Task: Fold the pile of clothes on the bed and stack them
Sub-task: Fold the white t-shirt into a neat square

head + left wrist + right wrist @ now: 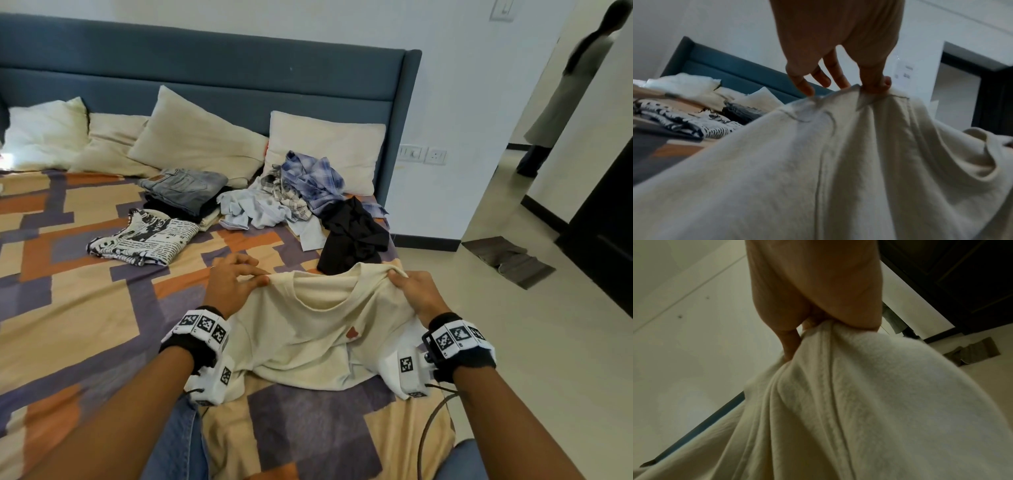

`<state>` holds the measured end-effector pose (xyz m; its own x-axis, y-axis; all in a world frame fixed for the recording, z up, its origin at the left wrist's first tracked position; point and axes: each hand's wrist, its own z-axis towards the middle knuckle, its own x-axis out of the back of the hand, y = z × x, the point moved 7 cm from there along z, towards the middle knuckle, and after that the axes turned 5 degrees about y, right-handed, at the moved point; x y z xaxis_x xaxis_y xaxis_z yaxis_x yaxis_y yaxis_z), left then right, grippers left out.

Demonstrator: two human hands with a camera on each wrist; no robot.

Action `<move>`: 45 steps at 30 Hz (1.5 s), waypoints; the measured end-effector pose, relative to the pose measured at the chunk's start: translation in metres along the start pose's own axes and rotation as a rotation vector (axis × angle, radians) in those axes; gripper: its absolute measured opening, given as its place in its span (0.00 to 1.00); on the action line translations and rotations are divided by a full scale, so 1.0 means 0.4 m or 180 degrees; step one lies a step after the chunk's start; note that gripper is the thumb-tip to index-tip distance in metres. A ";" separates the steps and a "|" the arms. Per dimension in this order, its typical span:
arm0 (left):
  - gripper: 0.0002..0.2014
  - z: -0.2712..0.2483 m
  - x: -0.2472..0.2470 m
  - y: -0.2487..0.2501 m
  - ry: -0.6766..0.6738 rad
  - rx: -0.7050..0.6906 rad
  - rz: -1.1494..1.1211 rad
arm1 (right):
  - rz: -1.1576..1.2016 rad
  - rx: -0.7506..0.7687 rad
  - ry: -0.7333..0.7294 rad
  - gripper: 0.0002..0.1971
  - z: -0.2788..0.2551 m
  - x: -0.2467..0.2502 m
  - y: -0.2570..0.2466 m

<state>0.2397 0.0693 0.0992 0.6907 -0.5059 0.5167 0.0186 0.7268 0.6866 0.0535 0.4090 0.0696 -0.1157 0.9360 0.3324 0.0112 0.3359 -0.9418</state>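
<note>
Clothes are the business here, and the one in hand is a cream cotton T-shirt with a small red mark on the chest, held up by its shoulders over the near end of the patterned orange, purple and beige bedspread. In the head view the left hand pinches one shoulder seam between thumb and forefinger, the other fingers fanned loose above it, while the right hand has the opposite shoulder bunched in curled fingers; the collar sags between the two grips and the hem trails on the bedspread below them, which I judge is a way to let the shirt hang square before it is laid flat for folding. Beyond the grips lies a folded black-and-white newsprint-pattern garment, behind it a folded stack topped by grey jeans, and off to the right-hand side a loose heap of checked blue and pale shirts with a black garment, so much of the pile is not yet folded. From the left wrist, the thumb and forefinger of the left hand nip the seam, with the remaining fingers straight and free, and cloth drapes down from that pinch. From the right wrist, the right hand is clenched on a gathered wad of the fabric, which falls away beneath it.
</note>
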 end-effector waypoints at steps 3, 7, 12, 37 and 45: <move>0.08 0.013 0.019 0.000 0.0249 0.0583 -0.0572 | -0.0247 0.0467 -0.0040 0.12 -0.007 -0.002 -0.048; 0.10 0.043 0.063 -0.016 0.0758 0.1102 -0.1224 | -0.1034 0.1075 -0.0097 0.20 -0.010 0.001 -0.114; 0.03 0.122 0.106 0.070 0.0016 0.0364 -0.0816 | -0.1117 0.1718 -0.0478 0.05 -0.045 -0.010 -0.220; 0.12 0.099 0.160 0.066 -0.2449 0.0235 0.0964 | -0.3747 0.1189 -0.2082 0.05 -0.133 0.040 -0.226; 0.10 0.236 0.450 0.143 0.1656 0.0846 -0.0344 | -0.0452 0.1623 0.0805 0.05 -0.077 0.138 -0.492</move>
<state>0.2968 -0.0240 0.2797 0.9598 -0.2277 0.1643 -0.0266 0.5086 0.8606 0.0756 0.3978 0.2749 0.1602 0.9026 0.3997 -0.4737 0.4255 -0.7711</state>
